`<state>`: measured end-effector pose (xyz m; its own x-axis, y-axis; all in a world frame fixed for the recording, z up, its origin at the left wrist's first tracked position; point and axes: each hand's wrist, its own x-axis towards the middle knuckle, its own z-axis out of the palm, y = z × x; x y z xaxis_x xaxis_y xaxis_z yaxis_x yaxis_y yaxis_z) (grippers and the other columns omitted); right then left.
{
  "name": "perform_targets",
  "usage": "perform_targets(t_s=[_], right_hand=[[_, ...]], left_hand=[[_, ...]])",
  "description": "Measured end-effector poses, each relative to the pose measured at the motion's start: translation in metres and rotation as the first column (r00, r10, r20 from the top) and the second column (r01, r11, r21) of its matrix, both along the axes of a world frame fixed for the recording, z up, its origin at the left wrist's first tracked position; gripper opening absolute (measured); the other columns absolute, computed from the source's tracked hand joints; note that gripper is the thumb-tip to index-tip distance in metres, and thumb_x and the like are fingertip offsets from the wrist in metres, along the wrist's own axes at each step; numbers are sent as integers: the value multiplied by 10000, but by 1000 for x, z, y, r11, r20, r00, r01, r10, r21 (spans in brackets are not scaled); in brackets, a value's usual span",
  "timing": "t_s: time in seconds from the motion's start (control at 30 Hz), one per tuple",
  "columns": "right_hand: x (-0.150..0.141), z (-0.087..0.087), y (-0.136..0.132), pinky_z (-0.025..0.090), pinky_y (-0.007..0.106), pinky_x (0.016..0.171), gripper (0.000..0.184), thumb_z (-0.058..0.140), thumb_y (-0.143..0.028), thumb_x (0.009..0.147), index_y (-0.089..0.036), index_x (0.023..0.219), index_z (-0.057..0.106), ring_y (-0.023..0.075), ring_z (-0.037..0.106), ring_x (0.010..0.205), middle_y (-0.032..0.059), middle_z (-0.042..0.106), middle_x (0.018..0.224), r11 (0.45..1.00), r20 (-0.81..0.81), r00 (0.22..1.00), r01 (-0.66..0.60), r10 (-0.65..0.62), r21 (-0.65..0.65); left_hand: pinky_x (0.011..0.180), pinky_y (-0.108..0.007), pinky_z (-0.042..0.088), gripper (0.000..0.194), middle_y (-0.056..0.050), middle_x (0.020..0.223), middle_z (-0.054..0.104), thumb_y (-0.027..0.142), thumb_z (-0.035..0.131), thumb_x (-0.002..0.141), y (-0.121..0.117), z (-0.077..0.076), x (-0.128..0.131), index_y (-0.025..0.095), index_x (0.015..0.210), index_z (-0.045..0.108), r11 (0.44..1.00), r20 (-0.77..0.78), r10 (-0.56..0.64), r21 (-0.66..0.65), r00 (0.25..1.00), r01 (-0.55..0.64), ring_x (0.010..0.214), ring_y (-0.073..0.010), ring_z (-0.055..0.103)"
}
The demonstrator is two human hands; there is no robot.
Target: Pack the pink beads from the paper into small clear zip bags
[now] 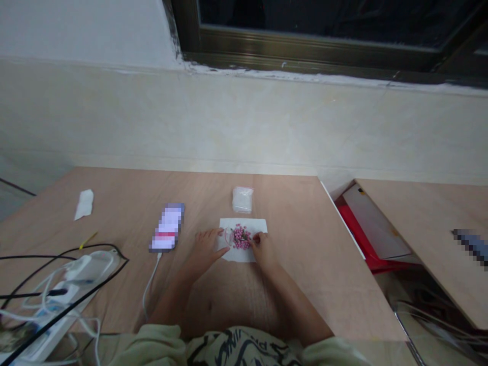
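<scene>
A white sheet of paper (260, 224) lies on the table in front of me. On its middle is a cluster of small pink pieces (241, 237) with some dark green among them; I cannot tell whether they are loose or fixed. Left of the cluster, a faint reddish curved line shows on the paper. My left hand (208, 247) rests at the sheet's left edge, thumb and fingers apart, holding nothing. At the cluster's right side, my right hand (264, 249) has its fingertips pinched together. Whatever they hold, if anything, is too small to make out.
Beyond the sheet lies a small clear packet (242, 199). A phone (166, 227) on a white cable is to the left, near a white power strip (76, 290) with tangled cords. A crumpled white paper (84, 204) lies far left. Right of a gap stands another table (430, 218).
</scene>
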<state>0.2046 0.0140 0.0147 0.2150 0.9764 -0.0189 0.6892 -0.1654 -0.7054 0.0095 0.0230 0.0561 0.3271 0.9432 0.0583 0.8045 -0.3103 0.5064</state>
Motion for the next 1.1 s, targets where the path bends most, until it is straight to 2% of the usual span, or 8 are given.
perform_targets(t_s=[0.17,0.4,0.6,0.77,0.93,1.03,1.1], right_hand=[[0,5,1,417,240,623,55,523,-138,675,-123,710,563,144,530,659,67,566,712,999,-45,999,-31,30,-23],[-3,15,-1,414,262,607,67,505,-135,671,-134,671,573,151,522,636,66,573,683,999,-74,997,-26,29,39],[-23,33,3,420,262,645,79,520,-194,700,-173,749,578,141,524,668,29,578,707,964,-234,945,-185,228,191],[-5,19,14,410,282,708,129,489,-137,693,-136,783,582,163,523,749,68,567,771,988,-58,995,-71,79,140],[7,2,21,408,247,649,142,494,-83,666,-140,739,601,139,512,690,55,545,752,987,27,988,-150,149,54],[8,2,21,406,246,647,120,504,-82,664,-146,701,599,137,507,691,47,542,739,986,10,988,-152,152,64],[8,8,19,405,256,655,93,508,-107,680,-143,694,593,142,509,698,47,551,724,989,-34,991,-123,126,78]], left_hand=[[892,-420,324,458,-89,1055,575,366,581,669,-5,-4,-4,171,1071,480,1000,-3,-12,-9,1000,12,996,-243,495],[899,-430,305,451,-94,1062,571,349,583,671,-11,-1,-1,178,1077,484,998,8,4,-55,1000,-4,1010,-257,484],[872,-428,321,445,-105,1040,585,342,597,651,-4,6,7,157,1047,514,999,26,1,-50,1000,0,991,-283,495],[871,-405,329,459,-93,1060,574,358,583,666,1,1,-1,174,1076,489,1000,55,-6,-19,998,7,994,-256,497],[881,-420,318,449,-104,1069,567,354,573,679,-1,2,-3,165,1077,481,1000,40,-13,-20,999,14,1001,-253,489],[887,-437,310,448,-106,1068,569,353,583,670,-4,6,0,170,1067,488,998,13,-2,-59,1000,2,997,-265,489],[891,-440,308,440,-106,1067,570,348,581,673,-6,9,1,166,1063,490,997,0,2,-78,1000,-2,998,-270,488]])
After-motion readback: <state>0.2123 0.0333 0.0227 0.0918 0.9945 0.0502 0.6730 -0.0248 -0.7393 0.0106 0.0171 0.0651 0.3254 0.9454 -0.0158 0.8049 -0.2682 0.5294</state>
